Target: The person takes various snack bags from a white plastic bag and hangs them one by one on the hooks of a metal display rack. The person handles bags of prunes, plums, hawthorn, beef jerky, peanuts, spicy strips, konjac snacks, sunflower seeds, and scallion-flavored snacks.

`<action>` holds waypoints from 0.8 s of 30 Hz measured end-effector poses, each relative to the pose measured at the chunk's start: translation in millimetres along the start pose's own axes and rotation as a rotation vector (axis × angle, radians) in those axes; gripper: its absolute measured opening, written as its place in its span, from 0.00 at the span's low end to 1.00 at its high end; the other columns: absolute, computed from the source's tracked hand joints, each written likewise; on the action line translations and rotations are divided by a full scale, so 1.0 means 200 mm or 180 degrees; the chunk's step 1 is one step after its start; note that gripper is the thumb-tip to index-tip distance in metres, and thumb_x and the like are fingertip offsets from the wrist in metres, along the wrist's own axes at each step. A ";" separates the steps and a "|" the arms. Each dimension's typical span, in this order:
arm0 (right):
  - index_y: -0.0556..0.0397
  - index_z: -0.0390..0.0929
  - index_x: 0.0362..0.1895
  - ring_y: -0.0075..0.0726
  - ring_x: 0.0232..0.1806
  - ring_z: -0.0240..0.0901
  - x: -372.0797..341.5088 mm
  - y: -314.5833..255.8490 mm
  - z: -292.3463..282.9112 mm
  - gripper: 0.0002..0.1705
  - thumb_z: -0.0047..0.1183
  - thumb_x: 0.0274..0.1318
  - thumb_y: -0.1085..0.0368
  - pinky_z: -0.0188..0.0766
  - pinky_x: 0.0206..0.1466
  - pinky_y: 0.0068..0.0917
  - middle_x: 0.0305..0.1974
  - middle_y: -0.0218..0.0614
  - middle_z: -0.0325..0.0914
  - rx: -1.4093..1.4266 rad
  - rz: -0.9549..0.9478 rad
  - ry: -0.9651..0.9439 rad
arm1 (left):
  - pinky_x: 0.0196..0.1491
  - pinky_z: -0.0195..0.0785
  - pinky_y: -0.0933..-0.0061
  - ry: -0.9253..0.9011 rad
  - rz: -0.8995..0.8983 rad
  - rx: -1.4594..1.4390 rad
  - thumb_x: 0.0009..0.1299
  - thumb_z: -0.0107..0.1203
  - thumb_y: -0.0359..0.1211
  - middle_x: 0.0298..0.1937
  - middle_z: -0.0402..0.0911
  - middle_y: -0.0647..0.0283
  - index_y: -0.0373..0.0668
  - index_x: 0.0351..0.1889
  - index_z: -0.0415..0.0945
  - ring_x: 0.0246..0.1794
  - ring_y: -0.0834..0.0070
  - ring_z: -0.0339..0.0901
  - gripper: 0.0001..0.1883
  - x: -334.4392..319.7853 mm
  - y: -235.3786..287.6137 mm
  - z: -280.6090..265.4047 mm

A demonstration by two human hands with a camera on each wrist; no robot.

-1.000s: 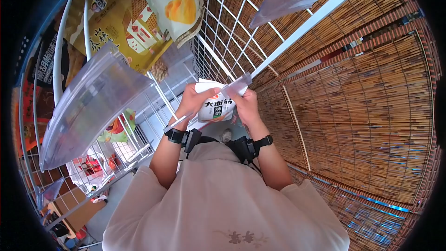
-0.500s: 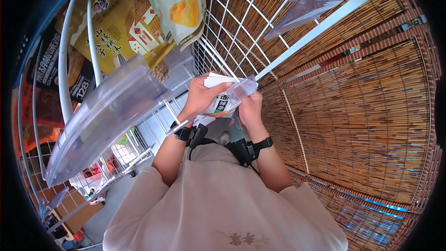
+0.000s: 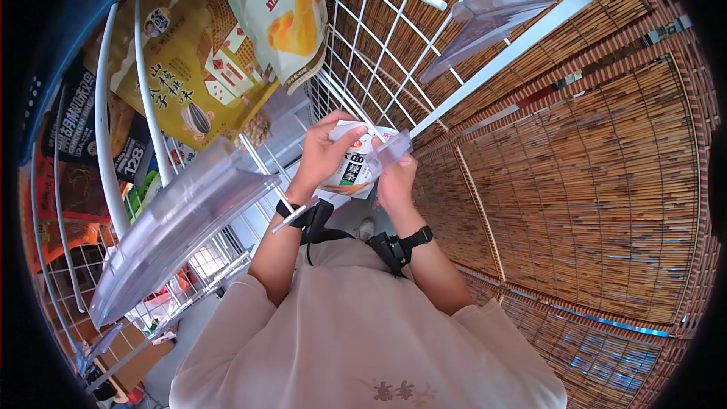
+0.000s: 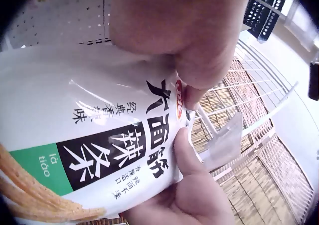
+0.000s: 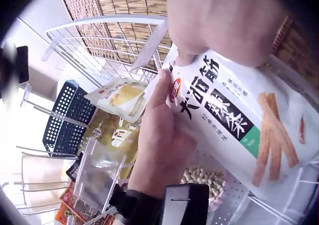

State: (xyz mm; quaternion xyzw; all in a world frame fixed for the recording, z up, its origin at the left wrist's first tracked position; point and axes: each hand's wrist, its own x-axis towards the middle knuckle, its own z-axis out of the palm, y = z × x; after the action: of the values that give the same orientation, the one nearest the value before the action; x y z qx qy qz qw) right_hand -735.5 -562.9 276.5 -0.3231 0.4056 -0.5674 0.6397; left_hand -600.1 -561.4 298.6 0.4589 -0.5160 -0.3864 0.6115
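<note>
The left hand (image 3: pixel 324 154) and the right hand (image 3: pixel 397 182) are pinching the top of a glossy white latiao bag (image 4: pixel 65 95), which is hanging between them, near the white wire rack (image 3: pixel 560 23).

Head view bright; edges bowed, corners black. Bluish light through reed blind (image 3: pixel 579 182), right. Glare streaks on white packet (image 4: pixel 99 110). Right-wrist view overexposed at left.

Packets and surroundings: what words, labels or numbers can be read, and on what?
"大面筋": white packet
"辣条": same packet
"là tiáo": its green patch
"经典香辣味": same packet
"山核桃味瓜子": gold bag
"盐焗鸡": pale bag
"128": black packet
Red logo, shirt lettering and the rest: too small or blurred.
</note>
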 end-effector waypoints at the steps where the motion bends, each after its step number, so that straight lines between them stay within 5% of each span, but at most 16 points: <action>1: 0.60 0.77 0.42 0.22 0.38 0.73 0.00 0.00 0.00 0.11 0.56 0.54 0.71 0.70 0.43 0.20 0.39 0.32 0.78 -0.0048 -0.0033 0.0033 | 0.34 0.65 0.81 0.0006 0.0086 0.0027 0.63 0.57 0.26 0.32 0.77 0.63 0.32 0.33 0.79 0.32 0.80 0.73 0.06 0.00 0.00 0.00; 9: 0.59 0.76 0.42 0.23 0.39 0.72 0.03 0.05 0.05 0.10 0.55 0.56 0.69 0.68 0.44 0.21 0.40 0.33 0.77 0.0066 -0.0090 0.0087 | 0.32 0.67 0.78 -0.0047 0.0488 0.0705 0.63 0.58 0.28 0.29 0.78 0.59 0.32 0.34 0.79 0.28 0.77 0.76 0.07 0.03 0.02 -0.01; 12: 0.59 0.76 0.43 0.23 0.39 0.72 0.11 0.15 0.08 0.11 0.55 0.56 0.68 0.67 0.44 0.21 0.41 0.33 0.77 -0.0309 -0.0199 0.0177 | 0.33 0.68 0.75 0.0637 0.0640 0.1125 0.61 0.60 0.30 0.30 0.80 0.58 0.33 0.36 0.78 0.31 0.75 0.78 0.10 0.01 -0.01 -0.04; 15: 0.59 0.77 0.43 0.23 0.40 0.73 0.22 0.21 0.16 0.12 0.55 0.56 0.67 0.68 0.41 0.21 0.41 0.34 0.78 -0.0491 -0.0202 -0.0074 | 0.38 0.69 0.76 0.0810 -0.0182 0.1000 0.60 0.62 0.33 0.33 0.81 0.56 0.35 0.41 0.74 0.35 0.78 0.77 0.15 0.01 -0.05 -0.15; 19: 0.60 0.78 0.38 0.24 0.33 0.74 0.32 0.25 0.30 0.12 0.57 0.55 0.63 0.70 0.36 0.22 0.33 0.34 0.80 -0.1035 -0.0414 0.0036 | 0.42 0.67 0.75 0.0889 -0.0245 0.0412 0.61 0.60 0.31 0.36 0.81 0.59 0.33 0.44 0.74 0.35 0.79 0.74 0.15 0.09 -0.27 -0.30; 20: 0.62 0.75 0.42 0.29 0.39 0.73 0.36 0.29 0.27 0.17 0.57 0.54 0.61 0.69 0.42 0.27 0.39 0.39 0.78 -0.1690 -0.0168 -0.0181 | 0.42 0.67 0.75 0.0856 -0.0234 0.0422 0.61 0.60 0.31 0.36 0.81 0.59 0.33 0.44 0.74 0.35 0.79 0.74 0.15 0.12 -0.29 -0.30; 22: 0.65 0.68 0.52 0.36 0.51 0.69 0.33 0.38 0.24 0.27 0.58 0.53 0.60 0.65 0.53 0.32 0.49 0.45 0.73 -0.2349 -0.0698 -0.0285 | 0.46 0.67 0.70 0.1801 0.0174 0.1106 0.61 0.59 0.32 0.40 0.80 0.53 0.31 0.44 0.75 0.40 0.69 0.76 0.16 0.17 -0.35 -0.32; 24: 0.65 0.60 0.59 0.41 0.61 0.60 0.21 0.39 0.13 0.34 0.58 0.52 0.60 0.56 0.63 0.35 0.56 0.48 0.66 -0.2954 -0.0222 -0.0475 | 0.48 0.66 0.67 0.2180 0.0225 0.1639 0.62 0.57 0.33 0.42 0.79 0.50 0.31 0.44 0.74 0.43 0.62 0.75 0.16 0.23 -0.38 -0.31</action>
State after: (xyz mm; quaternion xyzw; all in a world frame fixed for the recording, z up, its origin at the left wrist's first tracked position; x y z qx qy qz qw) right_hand -676.2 -593.7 214.0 -0.6283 0.5583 -0.3224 0.4355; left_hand -531.6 -616.3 235.1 0.6804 -0.3782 -0.0492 0.6258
